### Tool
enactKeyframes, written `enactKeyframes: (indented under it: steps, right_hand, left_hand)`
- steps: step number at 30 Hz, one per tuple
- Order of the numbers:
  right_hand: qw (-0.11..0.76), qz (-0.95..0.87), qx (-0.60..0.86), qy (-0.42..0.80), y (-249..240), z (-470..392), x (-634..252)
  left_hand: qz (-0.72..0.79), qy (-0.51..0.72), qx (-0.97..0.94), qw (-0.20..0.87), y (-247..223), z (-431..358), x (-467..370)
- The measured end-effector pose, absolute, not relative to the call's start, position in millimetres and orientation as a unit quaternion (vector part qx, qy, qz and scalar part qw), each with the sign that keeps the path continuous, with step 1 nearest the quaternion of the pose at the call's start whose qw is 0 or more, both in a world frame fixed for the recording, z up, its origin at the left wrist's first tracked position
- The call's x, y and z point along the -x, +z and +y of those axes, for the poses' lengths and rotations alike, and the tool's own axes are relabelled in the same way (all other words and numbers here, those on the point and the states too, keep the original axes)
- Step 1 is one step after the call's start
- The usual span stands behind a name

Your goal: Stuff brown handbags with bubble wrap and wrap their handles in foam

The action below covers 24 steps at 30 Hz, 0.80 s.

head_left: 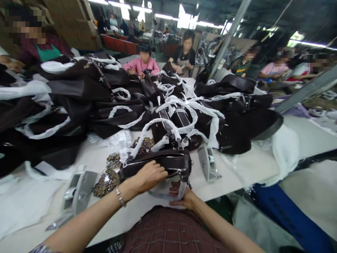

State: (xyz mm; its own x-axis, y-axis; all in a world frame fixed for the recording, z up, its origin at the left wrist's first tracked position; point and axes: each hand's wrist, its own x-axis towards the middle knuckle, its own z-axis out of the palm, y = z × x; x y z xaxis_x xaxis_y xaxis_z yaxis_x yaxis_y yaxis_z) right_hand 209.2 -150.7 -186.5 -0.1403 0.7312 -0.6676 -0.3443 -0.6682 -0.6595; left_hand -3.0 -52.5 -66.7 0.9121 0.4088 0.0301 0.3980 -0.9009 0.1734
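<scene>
A dark brown handbag (155, 162) stands on the table in front of me, its zip-edged top partly open. White wrapping covers its handles (151, 123); one arches up behind the bag and another hangs down at the front. My left hand (151, 175) is closed over the front edge of the opening, fingers curled and their tips hidden. Low at the bag's front right corner is my right hand (181, 195), thumb apart from the fingers. The front handle crosses before it, and shadow obscures part of the fingers.
Metal chains (112, 175) lie heaped left of the bag. Grey tape dispensers stand on both sides, one at left (77, 193) and one at right (207, 163). Dark bags (71, 95) pile up behind. A slanting metal post (230, 37) rises beyond; several people sit around.
</scene>
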Motion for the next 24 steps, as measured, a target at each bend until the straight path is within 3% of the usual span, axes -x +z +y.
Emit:
enactKeyframes:
  steps: [3, 6, 9, 11, 15, 21, 24]
  right_hand:
    - [0.264, -0.228, 0.646, 0.679, -200, -169, -231]
    - [0.197, -0.356, 0.745, 0.529, -201, -174, -255]
    - [0.262, -0.468, 0.757, 0.374, -196, -167, -265]
    - [0.305, -0.513, 0.727, 0.338, -194, -157, -260]
    - [0.327, -0.483, 0.706, 0.402, -196, -134, -232]
    - [0.426, -0.345, 0.619, 0.563, -194, -122, -204]
    - [0.475, -0.277, 0.584, 0.597, -195, -118, -200]
  left_hand:
    - [0.295, 0.002, -0.951, 0.090, -123, -31, 4]
    - [0.325, 0.032, -0.938, 0.115, -144, -26, 3]
    - [0.331, 0.108, -0.929, 0.126, -141, -31, 0]
    - [0.345, 0.189, -0.912, 0.120, -136, -41, 0]
    - [0.437, 0.269, -0.836, 0.196, -143, -77, -1]
    - [0.388, 0.126, -0.713, 0.570, -189, -135, -30]
    - [0.323, 0.075, -0.639, 0.694, -177, -142, -42]
